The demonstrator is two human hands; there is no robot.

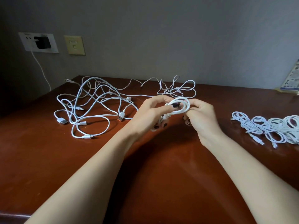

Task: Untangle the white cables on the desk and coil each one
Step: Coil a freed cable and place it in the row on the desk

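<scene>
Above the bench (161,175) middle, left hand (150,113) and right hand (202,117) each keep a closed grip on opposite sides of one cable coil (179,107); finished coils (275,128) lie by the right edge, nearer the right hand

A glossy reddish-brown wooden desk (48,159) is spread beneath the left grip (145,115) and the right grip (203,118). Beyond both a plain grey wall (161,38) is seen, dimly lit. Up and far left of the left grip, a white socket plate (25,42) carrying a black adapter (42,42) is mounted on it, with a yellowish plate (74,45) just beside. Far right of the right grip, a printed packet (291,78) is seen by the wall.
</scene>
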